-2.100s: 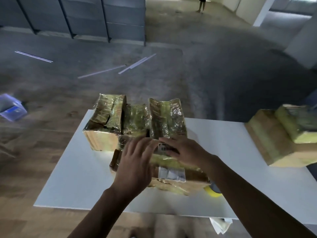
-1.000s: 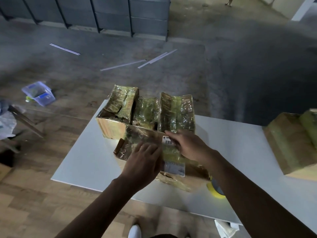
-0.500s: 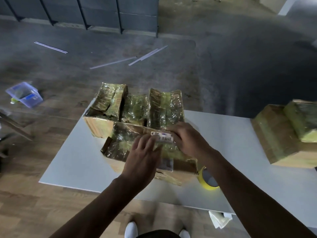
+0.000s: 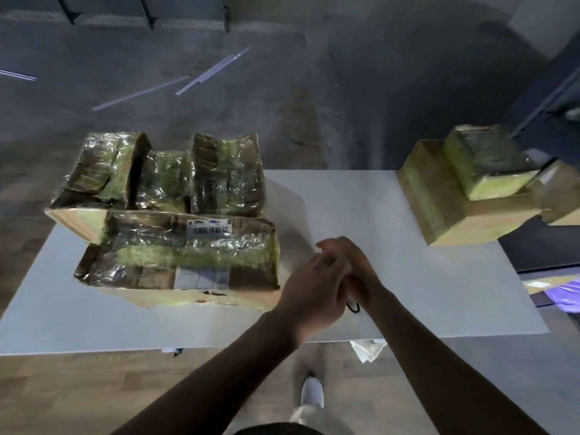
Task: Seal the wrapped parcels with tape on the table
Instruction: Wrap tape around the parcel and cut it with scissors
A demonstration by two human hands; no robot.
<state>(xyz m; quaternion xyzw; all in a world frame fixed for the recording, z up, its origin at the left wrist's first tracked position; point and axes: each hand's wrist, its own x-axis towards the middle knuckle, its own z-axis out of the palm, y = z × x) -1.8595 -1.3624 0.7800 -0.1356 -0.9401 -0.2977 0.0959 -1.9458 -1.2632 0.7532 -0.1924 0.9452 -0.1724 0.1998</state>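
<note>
A long parcel (image 4: 188, 249), wrapped in shiny film and bearing a barcode label, lies at the front left of the white table (image 4: 408, 293). Three wrapped parcels (image 4: 226, 174) stand behind it. Just right of the long parcel's corner, my left hand (image 4: 310, 287) and my right hand (image 4: 348, 262) meet above the table, fingers touching each other. My right fingers look curled. A small dark loop (image 4: 353, 306) peeks out below the hands. The tape roll is hidden, and I cannot tell what either hand holds.
Two stacked wrapped boxes (image 4: 464, 186) sit at the table's right far corner. Thin light strips (image 4: 207, 73) lie on the grey floor beyond. My white shoe (image 4: 312, 390) shows below the front edge, with crumpled paper (image 4: 367, 350) near it.
Both hands have left the top of the long parcel and moved right, coming together beside its right end. The yellow tape roll seen there earlier is no longer visible.
</note>
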